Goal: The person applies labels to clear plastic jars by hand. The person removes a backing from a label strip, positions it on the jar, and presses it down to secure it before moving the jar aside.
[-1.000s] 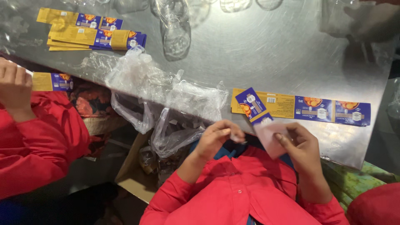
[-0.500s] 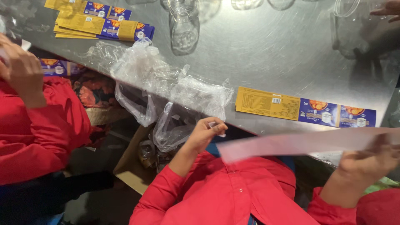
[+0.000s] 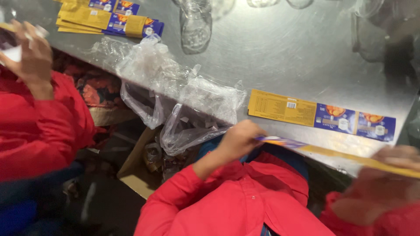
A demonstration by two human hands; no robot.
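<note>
Label strip (image 3: pixel 332 153) stretches across lower right, edge-on and blurred; left hand (image 3: pixel 238 140) pinches one end, right hand (image 3: pixel 400 159) grips the other. Flat labels (image 3: pixel 321 114) lie on the steel table (image 3: pixel 280 52) just above; crumpled plastic (image 3: pixel 175 83) sits left.

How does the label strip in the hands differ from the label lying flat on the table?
The held label strip hangs in the air at the table edge, stretched between the left hand and right hand; the flat label rests untouched on the steel table. The held strip appears edge-on and blurred, while the flat label shows its full printed face. Both are yellow and blue.
</note>
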